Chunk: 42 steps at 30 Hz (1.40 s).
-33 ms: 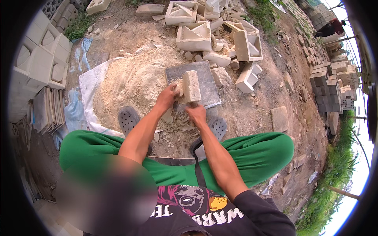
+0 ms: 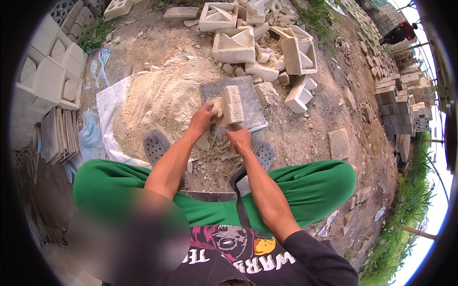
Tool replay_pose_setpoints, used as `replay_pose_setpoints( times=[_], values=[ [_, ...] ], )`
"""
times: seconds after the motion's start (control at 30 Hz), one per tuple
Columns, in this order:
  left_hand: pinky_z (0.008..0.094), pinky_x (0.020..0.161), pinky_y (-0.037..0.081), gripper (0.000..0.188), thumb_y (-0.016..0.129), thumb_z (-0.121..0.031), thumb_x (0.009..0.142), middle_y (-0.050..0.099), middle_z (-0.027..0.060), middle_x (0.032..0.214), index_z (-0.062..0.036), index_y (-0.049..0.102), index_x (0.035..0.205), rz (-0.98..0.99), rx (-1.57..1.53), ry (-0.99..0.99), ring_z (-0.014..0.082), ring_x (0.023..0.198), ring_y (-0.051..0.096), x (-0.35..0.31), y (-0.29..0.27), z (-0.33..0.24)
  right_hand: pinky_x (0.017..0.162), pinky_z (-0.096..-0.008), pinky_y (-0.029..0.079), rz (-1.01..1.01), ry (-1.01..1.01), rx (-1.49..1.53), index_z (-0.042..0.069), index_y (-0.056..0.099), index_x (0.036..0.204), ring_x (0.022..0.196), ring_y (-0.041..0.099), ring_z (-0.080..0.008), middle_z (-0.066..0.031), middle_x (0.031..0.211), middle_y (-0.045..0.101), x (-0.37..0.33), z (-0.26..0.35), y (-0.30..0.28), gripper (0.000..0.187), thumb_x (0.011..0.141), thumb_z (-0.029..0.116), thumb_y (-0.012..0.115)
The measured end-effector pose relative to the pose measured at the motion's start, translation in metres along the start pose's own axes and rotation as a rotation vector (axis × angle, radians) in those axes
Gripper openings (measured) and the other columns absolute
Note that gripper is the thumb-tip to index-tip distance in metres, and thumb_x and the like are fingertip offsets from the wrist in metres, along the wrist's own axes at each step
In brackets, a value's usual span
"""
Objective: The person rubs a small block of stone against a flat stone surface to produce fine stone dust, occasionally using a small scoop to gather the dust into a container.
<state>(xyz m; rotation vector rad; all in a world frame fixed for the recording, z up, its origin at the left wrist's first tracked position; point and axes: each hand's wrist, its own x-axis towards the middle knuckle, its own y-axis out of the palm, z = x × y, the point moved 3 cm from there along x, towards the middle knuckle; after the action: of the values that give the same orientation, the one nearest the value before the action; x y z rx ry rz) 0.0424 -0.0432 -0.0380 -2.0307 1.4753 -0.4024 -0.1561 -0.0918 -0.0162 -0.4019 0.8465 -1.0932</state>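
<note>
My right hand [image 2: 239, 137] is closed at the near end of a mallet [image 2: 233, 104] with a dusty, pale oblong head; most of its grip is hidden in my fingers. The head is over a dark flat slab [image 2: 253, 93] on the ground. Just left of the mallet, my left hand [image 2: 204, 118] closes its fingers on a small pale stone chunk [image 2: 218, 110] at the slab's left side. Crushed pale grit lies around that chunk. Beyond my left hand spreads a heap of sandy crushed stone [image 2: 160, 97] on a white sheet [image 2: 110, 107].
Broken cream-coloured moulded blocks [image 2: 234, 45] and rubble lie at the far side. Stacked pale blocks [image 2: 45, 62] and thin boards [image 2: 59, 133] stand left. Grey blocks [image 2: 393, 105] are piled right. My clog-covered feet [image 2: 156, 145] flank the near ground. A distant person [image 2: 405, 31] is at upper right.
</note>
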Motion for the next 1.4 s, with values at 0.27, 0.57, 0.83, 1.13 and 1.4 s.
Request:
replay_pose_setpoints(
  times=[0.27, 0.57, 0.83, 1.13, 1.4],
  values=[
    [0.0393, 0.104, 0.044, 0.056, 0.058, -0.038, 0.093, 0.061, 0.0219, 0.132, -0.0031, 0.055, 0.136, 0.031, 0.026, -0.009, 0.0364, 0.123, 0.058, 0.004, 0.003, 0.003, 0.071, -0.0417, 0.055, -0.144, -0.199, 0.161, -0.002, 0.071, 0.084, 0.075, 0.072, -0.0351, -0.0201, 0.073, 0.071, -0.013, 0.061, -0.037, 0.031, 0.073, 0.027, 0.074],
    [0.0401, 0.102, 0.046, 0.054, 0.057, -0.035, 0.092, 0.062, 0.0244, 0.128, -0.0015, 0.058, 0.134, 0.068, -0.026, -0.035, 0.038, 0.12, 0.059, 0.005, 0.0, -0.009, 0.075, -0.0405, 0.055, 0.031, 0.01, 0.02, 0.0, 0.073, 0.096, 0.08, 0.073, -0.0325, -0.0236, 0.081, 0.071, -0.008, 0.017, -0.02, 0.044, 0.071, 0.036, 0.075],
    [0.0391, 0.101, 0.046, 0.058, 0.057, -0.035, 0.091, 0.06, 0.0223, 0.133, 0.0003, 0.055, 0.137, 0.025, -0.005, -0.017, 0.0403, 0.119, 0.059, 0.005, 0.003, 0.006, 0.07, -0.043, 0.054, -0.131, -0.23, 0.118, -0.001, 0.072, 0.088, 0.078, 0.071, -0.0377, -0.0248, 0.077, 0.069, -0.018, 0.04, -0.014, 0.038, 0.073, 0.034, 0.073],
    [0.0405, 0.091, 0.054, 0.021, 0.067, -0.016, 0.088, 0.064, 0.0174, 0.129, -0.0059, 0.074, 0.106, -0.044, 0.11, 0.027, 0.0351, 0.106, 0.067, -0.002, -0.005, -0.024, 0.062, -0.0401, 0.053, -0.156, -0.204, 0.122, -0.003, 0.07, 0.081, 0.064, 0.07, -0.0301, -0.0189, 0.068, 0.068, -0.003, 0.048, -0.04, 0.036, 0.072, 0.032, 0.075],
    [0.0389, 0.092, 0.054, 0.024, 0.068, -0.014, 0.087, 0.064, 0.0171, 0.129, -0.006, 0.074, 0.109, 0.004, 0.071, -0.054, 0.0351, 0.107, 0.067, 0.002, -0.003, -0.009, 0.072, -0.0448, 0.055, -0.085, -0.048, -0.058, 0.001, 0.073, 0.089, 0.084, 0.072, -0.0381, -0.0234, 0.083, 0.071, -0.021, 0.021, 0.001, 0.039, 0.071, 0.035, 0.075]
  ],
)
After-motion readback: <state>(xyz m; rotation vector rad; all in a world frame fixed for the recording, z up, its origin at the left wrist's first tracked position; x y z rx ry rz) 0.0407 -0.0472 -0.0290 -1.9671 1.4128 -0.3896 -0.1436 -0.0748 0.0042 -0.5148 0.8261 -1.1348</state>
